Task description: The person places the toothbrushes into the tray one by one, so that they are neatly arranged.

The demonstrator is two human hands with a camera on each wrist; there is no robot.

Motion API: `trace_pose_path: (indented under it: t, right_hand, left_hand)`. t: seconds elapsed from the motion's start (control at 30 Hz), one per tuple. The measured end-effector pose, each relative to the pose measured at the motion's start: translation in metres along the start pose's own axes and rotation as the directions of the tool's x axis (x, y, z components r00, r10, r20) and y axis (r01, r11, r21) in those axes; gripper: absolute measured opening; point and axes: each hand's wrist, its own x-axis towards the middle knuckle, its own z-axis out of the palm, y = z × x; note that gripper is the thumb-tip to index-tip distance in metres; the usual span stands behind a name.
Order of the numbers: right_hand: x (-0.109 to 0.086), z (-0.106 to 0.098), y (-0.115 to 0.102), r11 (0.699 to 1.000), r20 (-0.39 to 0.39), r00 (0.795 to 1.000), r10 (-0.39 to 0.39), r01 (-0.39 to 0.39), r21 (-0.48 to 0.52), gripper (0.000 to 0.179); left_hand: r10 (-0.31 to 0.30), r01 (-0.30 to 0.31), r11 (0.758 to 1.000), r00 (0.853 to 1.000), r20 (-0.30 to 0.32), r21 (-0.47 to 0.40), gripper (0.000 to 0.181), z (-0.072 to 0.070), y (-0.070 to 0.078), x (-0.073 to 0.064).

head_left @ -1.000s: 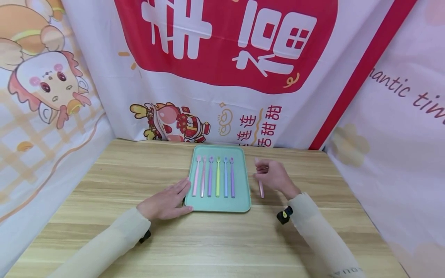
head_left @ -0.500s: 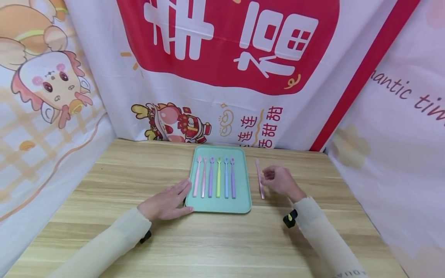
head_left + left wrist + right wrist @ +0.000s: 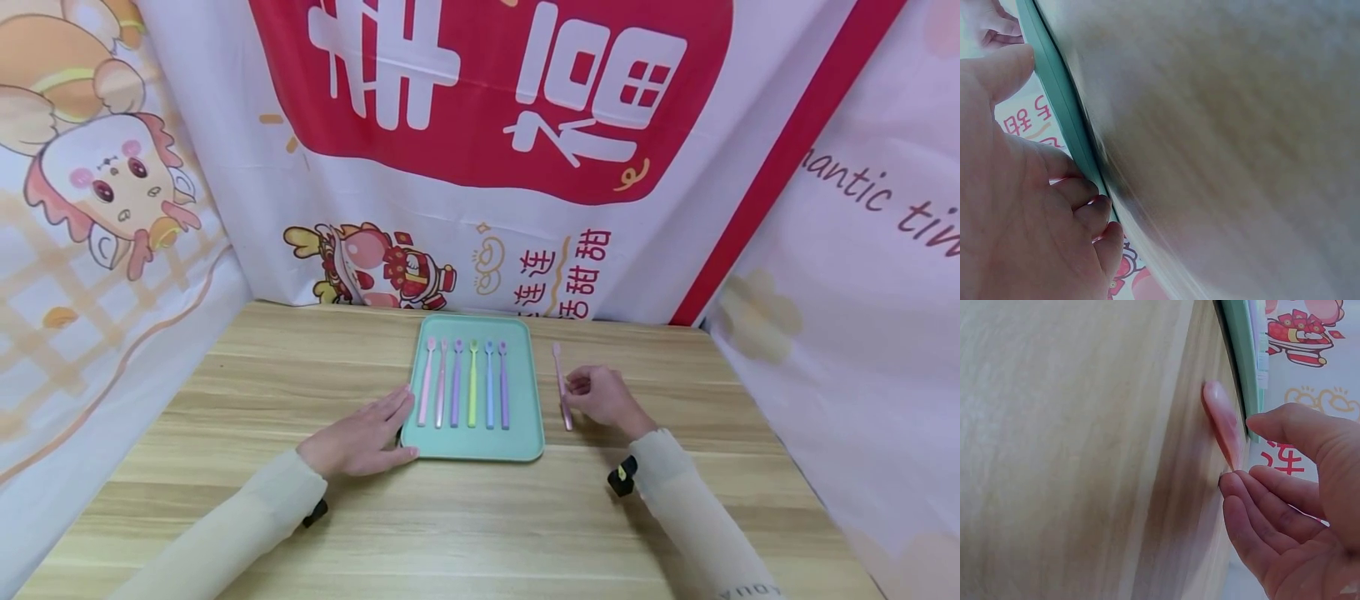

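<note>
A pink toothbrush [image 3: 561, 387] lies on the wooden table just right of the green tray [image 3: 480, 444]. My right hand [image 3: 606, 400] is at its right side; in the right wrist view the fingertips [image 3: 1230, 487] reach the toothbrush handle [image 3: 1221, 415], and the thumb stands apart from them. Whether they touch it I cannot tell. Inside the tray several toothbrushes lie in a row, among them a yellow-green toothbrush [image 3: 472, 387] and a blue toothbrush [image 3: 490, 387]. My left hand [image 3: 363, 435] rests against the tray's left edge, fingers extended, thumb at the lower left corner.
The wooden table [image 3: 480, 525] ends at a hanging printed cloth [image 3: 480, 183] behind the tray. More printed cloth hangs on the left and right sides. A small black device [image 3: 622, 477] sits at the right wrist.
First over the pink toothbrush, my right hand drew off to its right, then came slightly back toward its lower part. The toothbrush stayed on the table. My left hand has kept its place.
</note>
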Motion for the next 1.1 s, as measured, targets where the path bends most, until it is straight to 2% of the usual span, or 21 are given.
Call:
trace_pose_path:
  t: [0.3,0.47,0.7,0.9,1.1]
  right_hand:
    - [0.009,0.003,-0.006,0.995,0.004,0.997,0.081,-0.080,-0.061,0.025]
    - [0.014,0.005,-0.010,0.987,-0.017,0.991,0.133,-0.134,-0.086,0.017]
    - [0.018,0.010,-0.012,0.963,-0.041,0.964,0.263,-0.265,-0.041,0.010]
    - [0.015,0.013,-0.010,0.965,-0.102,0.960,0.262,-0.263,0.000,0.014]
    - [0.011,0.011,-0.009,0.965,-0.108,0.960,0.260,-0.254,0.069,0.014]
  left_hand:
    - [-0.007,0.007,1.000,1.000,0.003,-0.012,0.091,-0.002,0.002,0.000]
    - [-0.008,0.008,1.000,1.000,0.005,-0.017,0.091,-0.001,0.001,0.001]
    - [-0.007,0.007,1.000,1.000,0.006,-0.016,0.092,0.000,0.000,0.000]
    - [-0.001,0.001,1.000,1.000,0.003,-0.015,0.091,0.001,0.001,0.000]
    - [-0.004,0.004,1.000,1.000,0.005,-0.012,0.091,-0.001,0.001,0.000]
